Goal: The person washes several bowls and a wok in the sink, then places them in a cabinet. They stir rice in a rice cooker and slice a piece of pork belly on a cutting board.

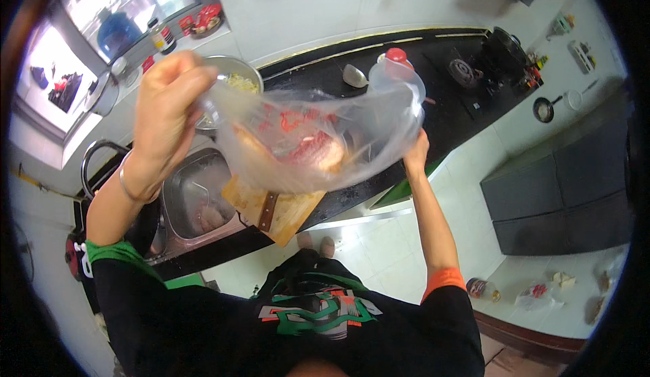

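Note:
My left hand (170, 100) is raised and grips one end of a clear plastic bag (304, 169). At the bag's other end, my right hand (417, 152) holds its edge, the fingers partly hidden behind the plastic. Inside lies a piece of raw meat (322, 151) with a pale rind, and the bag bears red printing. Below the bag, a wooden cutting board (297, 214) rests on the black countertop (350, 202). A knife (268, 212) lies on the board, only its brown handle in sight.
A steel sink (185, 189) with something pale in it is at the left, beside a curved faucet (96, 156). Behind the bag are a metal bowl of shredded food (241, 82), a ladle (354, 76) and a translucent bowl (378, 80). A gas burner (463, 71) and black pot (502, 49) stand farther right.

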Demonstrator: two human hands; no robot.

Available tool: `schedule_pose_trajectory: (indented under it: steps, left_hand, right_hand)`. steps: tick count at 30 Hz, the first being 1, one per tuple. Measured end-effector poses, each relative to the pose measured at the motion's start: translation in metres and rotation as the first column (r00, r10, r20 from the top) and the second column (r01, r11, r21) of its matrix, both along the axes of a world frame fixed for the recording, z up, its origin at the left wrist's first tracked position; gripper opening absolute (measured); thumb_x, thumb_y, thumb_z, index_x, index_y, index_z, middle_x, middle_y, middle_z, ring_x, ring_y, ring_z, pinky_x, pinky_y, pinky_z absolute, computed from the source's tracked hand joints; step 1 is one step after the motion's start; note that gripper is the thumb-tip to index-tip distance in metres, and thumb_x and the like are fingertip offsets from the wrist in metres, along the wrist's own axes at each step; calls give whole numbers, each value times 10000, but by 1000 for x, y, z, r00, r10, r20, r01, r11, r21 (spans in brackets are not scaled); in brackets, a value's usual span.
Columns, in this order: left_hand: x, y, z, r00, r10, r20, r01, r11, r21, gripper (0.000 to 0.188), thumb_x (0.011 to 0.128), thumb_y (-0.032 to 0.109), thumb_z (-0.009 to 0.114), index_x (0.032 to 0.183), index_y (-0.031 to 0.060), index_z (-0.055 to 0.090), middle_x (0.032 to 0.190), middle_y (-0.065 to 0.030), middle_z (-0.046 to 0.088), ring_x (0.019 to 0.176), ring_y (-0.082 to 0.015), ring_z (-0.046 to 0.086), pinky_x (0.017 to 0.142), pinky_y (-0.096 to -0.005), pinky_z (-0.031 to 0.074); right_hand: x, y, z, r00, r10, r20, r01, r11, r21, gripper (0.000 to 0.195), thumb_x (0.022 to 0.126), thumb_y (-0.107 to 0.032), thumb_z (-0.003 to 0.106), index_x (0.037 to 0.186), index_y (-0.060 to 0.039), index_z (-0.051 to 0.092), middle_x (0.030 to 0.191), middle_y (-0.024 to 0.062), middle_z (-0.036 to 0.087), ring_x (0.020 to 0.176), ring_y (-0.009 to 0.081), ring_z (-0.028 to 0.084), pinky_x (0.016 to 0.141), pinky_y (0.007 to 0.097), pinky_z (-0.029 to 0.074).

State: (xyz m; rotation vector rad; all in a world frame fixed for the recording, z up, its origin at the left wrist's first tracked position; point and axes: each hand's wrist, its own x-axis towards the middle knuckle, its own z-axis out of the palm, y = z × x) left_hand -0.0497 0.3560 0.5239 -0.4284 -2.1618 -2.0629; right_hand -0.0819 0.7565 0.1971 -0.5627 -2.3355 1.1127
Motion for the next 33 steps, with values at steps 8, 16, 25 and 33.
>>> schedule_pose_trajectory:
  steps: [8,16,25,33]
  left_hand:
    - [-117,90,-20,994,-66,-92,65,998,-13,318,728,43,562,531,151,337,522,88,303,442,-20,269,391,-202,195]
    - [-195,125,-65,974,-108,-201,79,986,-146,322,668,-8,520,493,120,282,500,81,277,468,-17,243,411,-218,178]
    - [-229,165,-116,943,-283,-177,201,905,-375,298,643,1,529,529,62,260,552,37,246,528,-33,243,440,-247,198]
    - [-134,198,-184,984,-174,-39,128,842,-524,240,733,155,675,602,6,539,564,-102,475,479,-173,438,451,-300,344]
  right_hand:
    - [-60,17,11,993,42,111,-33,996,-83,341,787,-319,616,864,10,568,832,202,615,820,341,599,724,382,447]
    - [-35,93,16,991,88,105,-72,987,-145,300,823,-310,599,881,-16,587,728,115,606,669,184,572,630,315,437]
    - [-25,192,15,978,156,141,-119,963,-244,259,833,-179,599,1016,-1,553,880,55,586,820,120,515,726,256,412]
    - [18,132,52,933,12,-360,-36,998,-60,191,853,-73,531,1025,6,506,1002,115,541,898,186,506,824,313,407]
